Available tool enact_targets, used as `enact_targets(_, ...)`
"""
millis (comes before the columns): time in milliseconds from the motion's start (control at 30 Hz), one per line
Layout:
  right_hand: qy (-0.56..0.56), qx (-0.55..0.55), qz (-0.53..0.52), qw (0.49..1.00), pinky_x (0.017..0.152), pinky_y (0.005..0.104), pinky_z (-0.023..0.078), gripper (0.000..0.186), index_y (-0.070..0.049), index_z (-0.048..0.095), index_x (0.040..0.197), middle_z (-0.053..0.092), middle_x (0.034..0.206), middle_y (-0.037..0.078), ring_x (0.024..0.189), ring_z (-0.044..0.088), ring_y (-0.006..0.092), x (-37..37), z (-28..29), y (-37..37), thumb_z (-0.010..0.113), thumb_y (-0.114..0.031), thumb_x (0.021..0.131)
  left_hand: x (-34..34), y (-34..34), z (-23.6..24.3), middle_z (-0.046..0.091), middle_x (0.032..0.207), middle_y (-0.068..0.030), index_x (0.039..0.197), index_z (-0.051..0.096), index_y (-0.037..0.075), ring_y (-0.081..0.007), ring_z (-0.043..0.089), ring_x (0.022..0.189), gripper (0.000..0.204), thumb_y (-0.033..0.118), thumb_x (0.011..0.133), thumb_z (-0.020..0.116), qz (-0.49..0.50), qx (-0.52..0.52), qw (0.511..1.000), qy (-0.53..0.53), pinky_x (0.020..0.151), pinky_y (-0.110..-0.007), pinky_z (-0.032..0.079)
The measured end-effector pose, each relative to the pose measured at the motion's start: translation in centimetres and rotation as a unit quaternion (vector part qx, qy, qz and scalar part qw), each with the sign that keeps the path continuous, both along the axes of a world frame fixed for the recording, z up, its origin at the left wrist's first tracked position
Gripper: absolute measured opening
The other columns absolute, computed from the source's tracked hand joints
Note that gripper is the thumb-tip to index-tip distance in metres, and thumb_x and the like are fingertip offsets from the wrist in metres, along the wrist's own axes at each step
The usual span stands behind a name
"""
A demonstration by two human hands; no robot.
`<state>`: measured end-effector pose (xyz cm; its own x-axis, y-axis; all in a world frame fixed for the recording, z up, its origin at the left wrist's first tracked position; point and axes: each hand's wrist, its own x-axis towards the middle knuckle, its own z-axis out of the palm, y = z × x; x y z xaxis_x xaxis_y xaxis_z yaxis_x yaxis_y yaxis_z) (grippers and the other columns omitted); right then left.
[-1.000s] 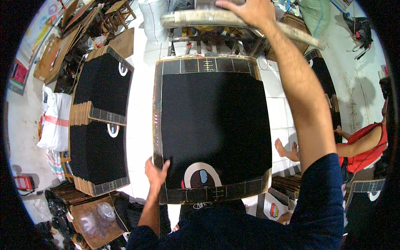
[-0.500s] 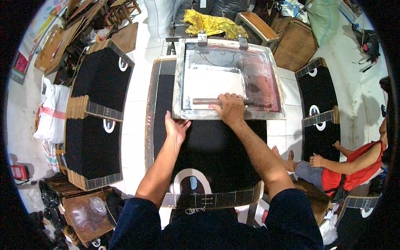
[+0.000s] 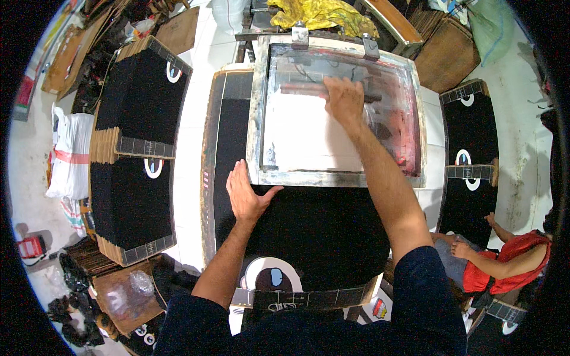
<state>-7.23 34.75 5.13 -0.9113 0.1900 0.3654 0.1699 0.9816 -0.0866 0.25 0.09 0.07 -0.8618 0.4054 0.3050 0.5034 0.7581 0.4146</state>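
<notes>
A screen-printing frame [image 3: 256, 118] with a pale, paint-stained rim lies over the far part of a black printed panel [image 3: 314, 231]. White ink [image 3: 309, 139] covers much of the mesh, and reddish stains run along its right side. My right hand [image 3: 346, 102] is closed around a squeegee [image 3: 301, 89], a long brownish bar lying crosswise near the far side of the mesh. My left hand [image 3: 246, 196] is open at the frame's near left corner, thumb spread along the near edge. Close to me, the panel bears a white ring with a blue oval [image 3: 274, 277].
Stacked black panels stand on the left [image 3: 139, 98] and right [image 3: 472, 136]. Two metal clamps [image 3: 300, 37] grip the frame's far edge, with yellow cloth [image 3: 323, 16] behind. A person in a red top [image 3: 504, 261] sits at the right. Cardboard [image 3: 127, 296] lies lower left.
My right hand has pushed the squeegee from the frame's near side to its far side, and white ink now covers more mesh. My left hand has turned fingers-forward at the corner. The view has shifted.
</notes>
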Motion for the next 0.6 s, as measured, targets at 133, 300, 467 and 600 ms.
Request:
enact_targets(133, 0.031, 0.008, 0.006, 0.999, 0.081, 0.0483, 0.047, 0.027, -0.015, 0.069, 0.104, 0.072, 0.098, 0.005, 0.095, 0.068, 0.0277, -0.8, -0.4, 0.0, 0.079, -0.027, 0.083, -0.1, 0.1, 0.0, 0.049, 0.149, -0.028, 0.152, 0.035, -0.008, -0.039, 0.045, 0.143, 0.12, 0.059, 0.069, 0.09, 0.0, -0.015, 1.0, -0.007, 0.12, -0.055, 0.032)
enact_targets(300, -0.057, 0.007, -0.011, 0.998, 0.081, 0.0449, 0.048, 0.024, -0.014, 0.068, 0.104, 0.069, 0.098, 0.005, 0.098, 0.067, 0.0264, 6.4, 0.3, -4.4, 0.077, -0.021, 0.084, 0.0, 0.0, -0.1, 0.048, 0.151, -0.0267, 0.154, 0.035, -0.006, -0.0398, 0.045, 0.141, 0.121, 0.065, 0.07, 0.086, -0.004, -0.018, 1.0, 0.003, 0.12, -0.053, 0.032)
enact_targets(467, -0.106, -0.022, 0.001, 0.994, 0.082, 0.0462, 0.048, 0.019, -0.013, 0.067, 0.104, 0.069, 0.098, 0.006, 0.101, 0.066, 0.0282, 11.1, 1.7, -7.4, 0.072, -0.016, 0.085, -0.1, -0.1, 0.0, 0.049, 0.149, -0.0271, 0.152, 0.037, -0.008, -0.0388, 0.045, 0.143, 0.119, 0.067, 0.073, 0.083, -0.005, -0.014, 1.0, -0.015, 0.12, -0.054, 0.032)
enact_targets(600, -0.056, -0.087, 0.048, 0.993, 0.076, 0.0543, 0.051, 0.026, -0.01, 0.07, 0.099, 0.073, 0.09, 0.013, 0.089, 0.069, 0.0362, 5.6, 1.6, -2.7, 0.078, -0.024, 0.079, -0.3, 0.2, 0.1, 0.048, 0.151, -0.0286, 0.152, 0.036, -0.009, -0.0414, 0.045, 0.141, 0.122, 0.066, 0.07, 0.086, 0.007, -0.027, 0.999, -0.031, 0.119, -0.054, 0.03)
